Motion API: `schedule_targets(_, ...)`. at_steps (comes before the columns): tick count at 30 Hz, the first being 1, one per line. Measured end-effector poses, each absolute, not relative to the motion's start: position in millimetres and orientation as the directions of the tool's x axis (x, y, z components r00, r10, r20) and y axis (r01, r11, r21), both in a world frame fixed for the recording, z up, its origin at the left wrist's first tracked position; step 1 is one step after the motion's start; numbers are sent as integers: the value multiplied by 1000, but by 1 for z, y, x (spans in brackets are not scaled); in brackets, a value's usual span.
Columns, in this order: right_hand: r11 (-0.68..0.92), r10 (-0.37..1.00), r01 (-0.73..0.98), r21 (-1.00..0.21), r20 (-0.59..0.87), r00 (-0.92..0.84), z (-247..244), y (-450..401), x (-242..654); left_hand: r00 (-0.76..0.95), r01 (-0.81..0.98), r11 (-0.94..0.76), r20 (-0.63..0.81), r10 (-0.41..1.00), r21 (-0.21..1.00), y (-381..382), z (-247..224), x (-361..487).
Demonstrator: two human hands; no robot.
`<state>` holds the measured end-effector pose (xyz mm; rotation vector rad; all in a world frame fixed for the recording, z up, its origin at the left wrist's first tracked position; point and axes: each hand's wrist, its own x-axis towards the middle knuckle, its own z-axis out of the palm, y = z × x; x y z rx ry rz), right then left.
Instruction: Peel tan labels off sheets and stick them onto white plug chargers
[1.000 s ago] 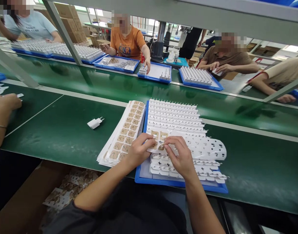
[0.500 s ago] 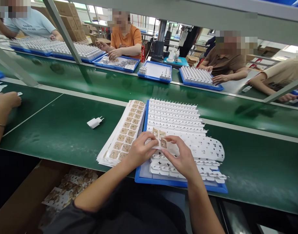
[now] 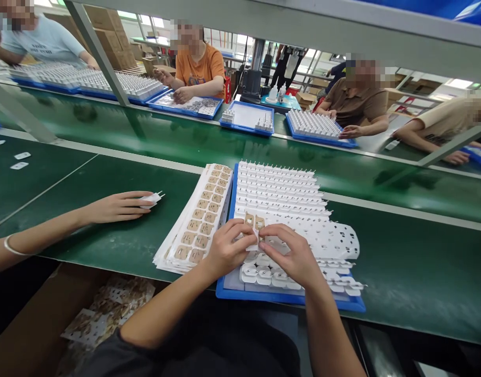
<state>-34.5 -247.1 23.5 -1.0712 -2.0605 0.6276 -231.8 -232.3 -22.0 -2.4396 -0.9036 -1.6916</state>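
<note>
My left hand (image 3: 226, 248) pinches the near edge of a white backing sheet (image 3: 323, 238) that lies over a blue tray (image 3: 287, 297) of white plug parts (image 3: 280, 188). A couple of tan stickers (image 3: 254, 221) remain on the sheet by my fingers. My right hand (image 3: 291, 256) presses its fingertips on the same sheet edge, close to my left thumb. Whether a peeled sticker sits under those fingers is hidden. A stack of sticker sheets (image 3: 197, 220) lies just left of the tray.
A co-worker's hand (image 3: 117, 206) from the left touches a white charger plug (image 3: 152, 198) on the green belt (image 3: 99, 209). Several people work across the belt with blue trays (image 3: 246, 118). A box of used backing sheets (image 3: 107, 306) stands below.
The co-worker's arm has reached in from the left to the white plug. My hands stay on the sheet; my right fingers have drawn closer to my left thumb.
</note>
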Motion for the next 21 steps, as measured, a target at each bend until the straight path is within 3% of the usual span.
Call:
schedule_targets(6,580,811,483,-656,409,-418,25,-248,-33,209,466,-812,848,486,350,-233,-24,-230)
schedule_targets(21,563,818,481,-672,372,-439,28,-252,-34,219,419,-849,871,439,322,-239,-22,-229)
